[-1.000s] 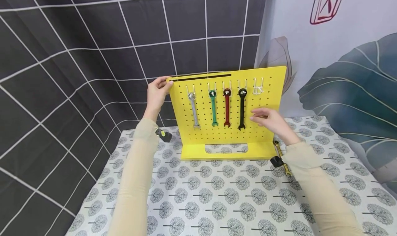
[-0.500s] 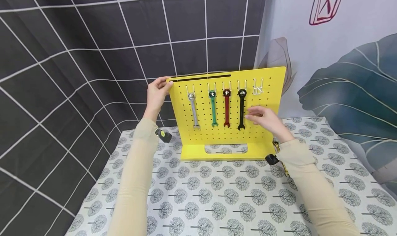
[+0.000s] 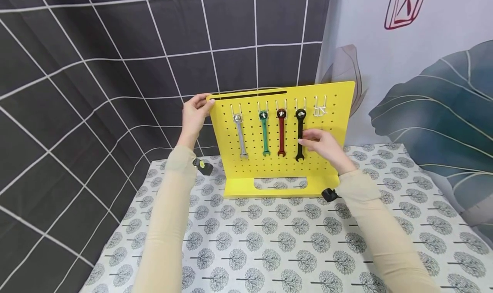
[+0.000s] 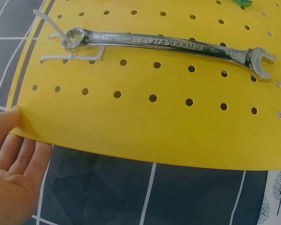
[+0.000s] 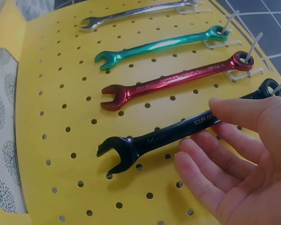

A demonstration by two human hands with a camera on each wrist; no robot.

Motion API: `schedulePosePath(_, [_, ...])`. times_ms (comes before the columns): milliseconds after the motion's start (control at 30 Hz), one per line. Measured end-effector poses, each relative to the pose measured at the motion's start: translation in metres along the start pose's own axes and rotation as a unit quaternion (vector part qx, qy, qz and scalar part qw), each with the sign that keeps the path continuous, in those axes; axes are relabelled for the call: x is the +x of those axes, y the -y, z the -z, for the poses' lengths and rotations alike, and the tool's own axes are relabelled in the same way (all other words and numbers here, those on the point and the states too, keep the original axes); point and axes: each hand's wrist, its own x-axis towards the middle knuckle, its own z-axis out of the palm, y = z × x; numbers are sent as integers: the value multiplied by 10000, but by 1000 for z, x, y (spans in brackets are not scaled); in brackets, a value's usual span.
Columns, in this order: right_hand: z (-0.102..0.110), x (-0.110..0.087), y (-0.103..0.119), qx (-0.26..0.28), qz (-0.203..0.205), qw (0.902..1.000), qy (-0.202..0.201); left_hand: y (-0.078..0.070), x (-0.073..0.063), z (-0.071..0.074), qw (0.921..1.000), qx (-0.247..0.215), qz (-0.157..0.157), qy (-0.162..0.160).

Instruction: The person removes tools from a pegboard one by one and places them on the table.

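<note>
A yellow pegboard [image 3: 254, 166] stands upright on the table, with its top left corner between the thumb and fingers of my left hand [image 3: 193, 117]. On its hooks hang a silver wrench [image 4: 164, 43], a green wrench [image 5: 159, 45], a red wrench [image 5: 178, 80] and a black wrench [image 5: 168, 132], open ends down. My right hand [image 3: 325, 147] pinches the black wrench's shank from the right, thumb on its front and fingertips at its other edge. The black wrench's ring end is still over its hook.
Right of the black wrench, a white hook [image 3: 320, 109] on the board bears no wrench. The board's yellow foot [image 3: 239, 190] rests on a tree-patterned tablecloth [image 3: 254, 241]. A dark tiled-pattern curtain [image 3: 154, 36] hangs behind.
My right hand has moved left across the board to the black wrench and taken hold of its shank. A gold wrench on the table is now hidden behind my right arm. My left hand stays put.
</note>
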Motion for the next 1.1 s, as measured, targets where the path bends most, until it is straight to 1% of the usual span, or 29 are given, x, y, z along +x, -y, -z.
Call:
schedulePosePath(167, [-3, 0, 2, 34, 62, 9999, -84, 0, 0, -1, 10000, -14, -34, -4])
schedulePosePath(533, [-6, -1, 4, 121, 64, 9997, -204, 1, 1, 0, 10000, -35, 15, -19])
schedulePosePath(767, [-9, -1, 3, 211, 12, 9995, -241, 1, 0, 0, 10000, -30, -28, -1])
schedulePosePath(1100, [-11, -6, 5, 318, 201, 9989, -264, 3, 2, 0, 10000, -88, -12, 41])
